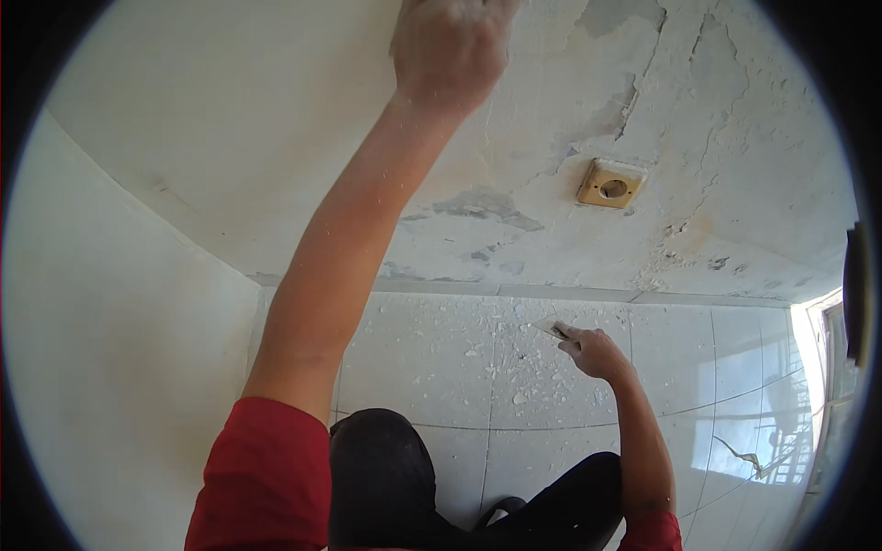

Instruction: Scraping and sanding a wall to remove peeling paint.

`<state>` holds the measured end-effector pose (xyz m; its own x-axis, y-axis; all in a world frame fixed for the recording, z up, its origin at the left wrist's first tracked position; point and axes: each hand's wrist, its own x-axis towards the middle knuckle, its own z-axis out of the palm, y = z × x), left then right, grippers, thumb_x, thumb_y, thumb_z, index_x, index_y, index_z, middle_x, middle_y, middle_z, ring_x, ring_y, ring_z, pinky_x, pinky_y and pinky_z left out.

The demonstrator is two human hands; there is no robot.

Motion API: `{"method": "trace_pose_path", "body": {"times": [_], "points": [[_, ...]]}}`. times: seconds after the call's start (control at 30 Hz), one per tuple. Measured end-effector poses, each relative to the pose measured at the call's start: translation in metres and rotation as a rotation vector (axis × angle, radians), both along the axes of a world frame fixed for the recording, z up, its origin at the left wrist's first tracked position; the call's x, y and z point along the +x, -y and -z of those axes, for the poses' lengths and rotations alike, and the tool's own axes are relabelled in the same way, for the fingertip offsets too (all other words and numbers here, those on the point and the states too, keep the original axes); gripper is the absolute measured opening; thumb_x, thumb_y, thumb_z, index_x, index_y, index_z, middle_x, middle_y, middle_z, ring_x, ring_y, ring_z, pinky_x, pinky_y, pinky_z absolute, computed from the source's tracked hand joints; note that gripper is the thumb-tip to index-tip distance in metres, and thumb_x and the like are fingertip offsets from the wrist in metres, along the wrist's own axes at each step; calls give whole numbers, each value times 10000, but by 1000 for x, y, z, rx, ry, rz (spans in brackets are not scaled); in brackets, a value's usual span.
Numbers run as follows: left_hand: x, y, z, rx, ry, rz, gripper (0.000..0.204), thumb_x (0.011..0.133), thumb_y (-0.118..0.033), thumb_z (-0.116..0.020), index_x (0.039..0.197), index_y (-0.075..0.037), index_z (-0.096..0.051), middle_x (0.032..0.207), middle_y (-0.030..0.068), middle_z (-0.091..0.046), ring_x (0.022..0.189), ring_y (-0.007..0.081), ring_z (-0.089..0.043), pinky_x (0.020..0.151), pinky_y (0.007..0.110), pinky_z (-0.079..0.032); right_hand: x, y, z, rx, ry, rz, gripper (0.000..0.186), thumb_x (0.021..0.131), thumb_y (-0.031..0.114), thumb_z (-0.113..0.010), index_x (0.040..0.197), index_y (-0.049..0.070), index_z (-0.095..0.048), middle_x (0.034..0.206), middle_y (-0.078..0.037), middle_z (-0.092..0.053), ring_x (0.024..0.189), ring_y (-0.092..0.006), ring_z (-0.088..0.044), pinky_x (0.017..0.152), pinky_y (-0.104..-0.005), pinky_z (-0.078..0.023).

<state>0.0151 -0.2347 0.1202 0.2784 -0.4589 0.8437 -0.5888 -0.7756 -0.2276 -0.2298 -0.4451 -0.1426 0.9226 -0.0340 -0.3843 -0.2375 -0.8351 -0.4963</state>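
My left hand is raised high against the peeling white wall, its back toward me. The top of the picture cuts off its fingers, so their pose and anything in them are hidden. Lower down, over the tiled floor, my right hand is closed on a putty knife. The thin blade points left and away from the wrist. Beneath and around it, white paint flakes lie scattered on the tiles. Grey bare patches and cracks show where the wall coating has come off.
A yellowed socket plate juts from the wall. A low skirting runs along its foot, and another wall meets it at the left. Pale glossy tiles lie around my knees; a bright window stands at the far right.
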Motion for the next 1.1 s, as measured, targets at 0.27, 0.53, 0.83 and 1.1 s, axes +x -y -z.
{"method": "trace_pose_path", "body": {"times": [0.27,0.53,0.83,1.1], "points": [[2,-99,334,37,31,19,442,1000,-229,-417,1418,-290,-546,1536,-113,-436,1466,94,-314,1234,421,-140,-8,-66,-65,-144,-12,22,366,1006,249,-529,1330,98,-610,871,-271,-670,788,-431,-638,756,-481,-491],[41,-62,101,-211,-81,99,438,982,-149,-432,1384,-234,-584,1485,-63,-510,1449,124,-358,1212,387,-205,-29,-105,-130,-279,61,27,367,999,214,-567,1344,95,-609,828,-193,-706,622,-287,-623,649,-395,-489],[6,-112,321,78,29,24,499,977,-170,-425,1463,-257,-498,1543,-102,-428,1479,101,-286,1232,393,-162,-58,-109,-79,-191,-28,-150,396,1006,249,-541,1390,156,-570,745,-201,-663,615,-347,-607,668,-451,-489],[6,-66,169,-204,198,82,471,942,-137,-479,1397,-217,-575,1466,-56,-530,1423,147,-406,1193,418,-262,-75,-95,-67,-104,-50,-142,390,1006,262,-546,1382,162,-578,698,-200,-648,536,-328,-558,633,-434,-480]]}}
